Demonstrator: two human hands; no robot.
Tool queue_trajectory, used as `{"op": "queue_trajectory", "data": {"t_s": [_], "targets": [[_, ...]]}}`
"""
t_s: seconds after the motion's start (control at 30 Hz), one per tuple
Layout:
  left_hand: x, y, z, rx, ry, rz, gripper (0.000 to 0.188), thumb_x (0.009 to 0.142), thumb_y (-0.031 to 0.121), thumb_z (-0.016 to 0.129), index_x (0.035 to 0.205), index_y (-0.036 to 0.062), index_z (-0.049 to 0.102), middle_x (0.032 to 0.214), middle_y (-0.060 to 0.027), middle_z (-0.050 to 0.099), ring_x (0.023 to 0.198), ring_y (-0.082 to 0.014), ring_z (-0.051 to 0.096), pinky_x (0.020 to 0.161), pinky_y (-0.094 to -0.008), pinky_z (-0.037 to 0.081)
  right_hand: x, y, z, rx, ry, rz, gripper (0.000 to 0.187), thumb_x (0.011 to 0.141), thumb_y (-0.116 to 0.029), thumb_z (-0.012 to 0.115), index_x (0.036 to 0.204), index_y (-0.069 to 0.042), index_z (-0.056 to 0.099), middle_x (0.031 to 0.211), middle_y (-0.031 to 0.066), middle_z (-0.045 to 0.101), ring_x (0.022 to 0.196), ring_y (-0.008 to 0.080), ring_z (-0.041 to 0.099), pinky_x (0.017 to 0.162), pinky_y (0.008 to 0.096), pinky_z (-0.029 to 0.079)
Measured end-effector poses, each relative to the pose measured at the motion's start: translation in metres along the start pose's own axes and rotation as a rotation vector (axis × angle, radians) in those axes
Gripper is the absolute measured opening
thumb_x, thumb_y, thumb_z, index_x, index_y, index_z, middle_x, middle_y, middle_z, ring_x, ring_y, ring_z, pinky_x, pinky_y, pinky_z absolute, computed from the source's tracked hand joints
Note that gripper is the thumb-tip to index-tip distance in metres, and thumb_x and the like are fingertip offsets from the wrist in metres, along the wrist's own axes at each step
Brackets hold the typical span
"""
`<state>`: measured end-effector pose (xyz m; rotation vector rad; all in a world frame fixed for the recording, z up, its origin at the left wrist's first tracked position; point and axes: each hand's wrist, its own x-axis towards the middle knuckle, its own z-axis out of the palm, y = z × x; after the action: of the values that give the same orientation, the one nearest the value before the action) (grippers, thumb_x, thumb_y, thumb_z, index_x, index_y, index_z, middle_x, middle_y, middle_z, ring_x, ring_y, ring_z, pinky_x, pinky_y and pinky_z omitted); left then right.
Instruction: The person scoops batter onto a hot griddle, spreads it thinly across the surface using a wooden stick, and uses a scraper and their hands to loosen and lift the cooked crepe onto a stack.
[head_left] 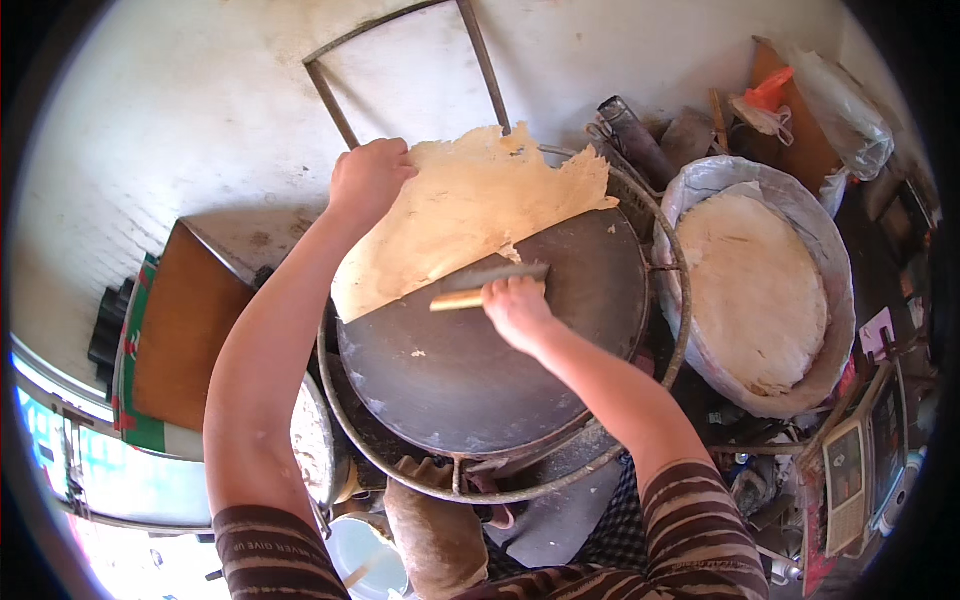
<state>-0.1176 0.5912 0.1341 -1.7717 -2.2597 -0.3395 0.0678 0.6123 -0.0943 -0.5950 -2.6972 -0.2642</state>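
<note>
A large thin pancake, pale tan with a ragged far edge, covers the far left part of a round dark griddle. Its near edge runs almost straight across the plate. My left hand is closed on the pancake's upper left edge, fingertips partly hidden. In my right hand is a scraper with a pale wooden handle. The scraper's dark, wide blade lies close to the pancake's near edge, over the griddle. Small pale scraps stick to the dark surface.
A metal ring surrounds the griddle. To the right, a plastic-lined basket holds a stack of pancakes. A brown board leans at left; a pale bucket stands below. A metal frame rises against the wall.
</note>
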Motion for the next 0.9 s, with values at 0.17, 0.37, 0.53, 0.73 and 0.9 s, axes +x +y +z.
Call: {"op": "queue_trajectory", "data": {"t_s": [0.17, 0.37, 0.53, 0.73, 0.9], "targets": [[0.016, -0.01, -0.014, -0.009, 0.064, 0.012, 0.03, 0.08, 0.025, 0.066, 0.101, 0.0033, 0.061, 0.096, -0.0151, 0.066, 0.093, -0.0324, 0.062, 0.08, -0.0414, 0.048, 0.025, 0.081, 0.028, -0.106, -0.006, 0.216, 0.012, 0.077, -0.012, 0.055, 0.082, -0.006, 0.063, 0.075, 0.0104, 0.066, 0.069, 0.0238, 0.066, 0.057, 0.0378, 0.051], [0.014, -0.031, -0.044, 0.005, 0.067, -0.062, 0.041, 0.081, 0.026, 0.067, 0.113, 0.0017, 0.06, 0.103, -0.0144, 0.067, 0.098, -0.0304, 0.063, 0.084, -0.0395, 0.048, 0.02, 0.072, 0.003, 0.114, -0.058, 0.191, 0.011, 0.079, -0.012, 0.055, 0.081, -0.007, 0.064, 0.075, 0.0108, 0.065, 0.073, 0.0263, 0.067, 0.06, 0.0411, 0.052], [0.01, -0.027, -0.046, -0.071, 0.091, -0.041, 0.039, 0.081, 0.024, 0.067, 0.112, 0.0023, 0.061, 0.103, -0.0149, 0.067, 0.097, -0.0307, 0.063, 0.083, -0.0386, 0.049, 0.05, -0.023, 0.014, 0.109, -0.174, -0.178, 0.023, 0.086, -0.011, 0.047, 0.101, 0.001, 0.061, 0.089, 0.012, 0.065, 0.088, 0.0273, 0.064, 0.075, 0.0421, 0.05], [-0.01, -0.005, -0.043, -0.04, 0.2, 0.114, 0.018, 0.083, 0.022, 0.062, 0.088, 0.0057, 0.059, 0.09, -0.011, 0.063, 0.086, -0.0322, 0.062, 0.075, -0.0428, 0.049, 0.108, -0.028, 0.065, -0.1, 0.095, 0.188, 0.013, 0.073, -0.014, 0.057, 0.078, -0.006, 0.066, 0.071, 0.0103, 0.065, 0.065, 0.0242, 0.064, 0.051, 0.0431, 0.046], [-0.08, 0.018, -0.056, 0.183, 0.36, 0.444, 0.007, 0.079, 0.01, 0.061, 0.077, 0.0053, 0.057, 0.071, -0.0133, 0.052, 0.068, -0.034, 0.055, 0.062, -0.0437, 0.044, 0.037, 0.035, 0.037, -0.056, 0.205, 0.223, 0.009, 0.071, -0.01, 0.059, 0.075, -0.004, 0.064, 0.065, 0.0097, 0.061, 0.062, 0.0247, 0.064, 0.053, 0.0367, 0.05]]}}
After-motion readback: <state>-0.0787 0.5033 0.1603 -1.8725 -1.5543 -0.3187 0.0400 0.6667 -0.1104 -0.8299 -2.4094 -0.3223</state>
